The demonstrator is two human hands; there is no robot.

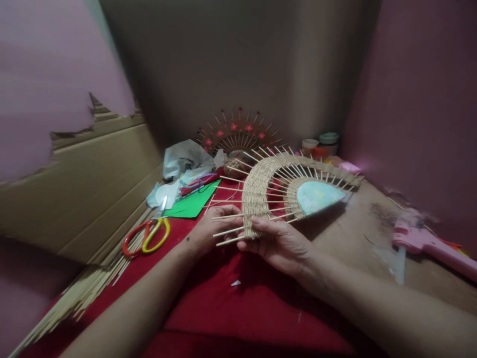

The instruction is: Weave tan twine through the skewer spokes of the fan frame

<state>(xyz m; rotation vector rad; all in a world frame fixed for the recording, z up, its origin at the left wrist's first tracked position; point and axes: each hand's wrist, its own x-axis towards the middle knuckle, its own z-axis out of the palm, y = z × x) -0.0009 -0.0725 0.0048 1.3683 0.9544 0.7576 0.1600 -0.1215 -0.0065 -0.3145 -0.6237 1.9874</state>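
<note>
A half-round woven fan (255, 191) of thin sticks and tan twine is held up in front of me, tilted, with bare stick ends poking past its outer band. A pale blue and yellow half-disc (316, 196) sits at its centre. My right hand (286, 246) grips the lower end of the woven band, thumb on the front and fingers behind. My left hand (210, 231) is closed at the same lower end, its fingertips behind the sticks and partly hidden.
Red-and-yellow-handled scissors (156, 236) lie on long thin sticks (82, 291) at left, beside a green sheet (196, 201). Behind stands a flowered fan (234, 132). A pink glue gun (413, 233) lies right. Torn cardboard (89, 184) leans left; a red cloth (238, 308) spreads below.
</note>
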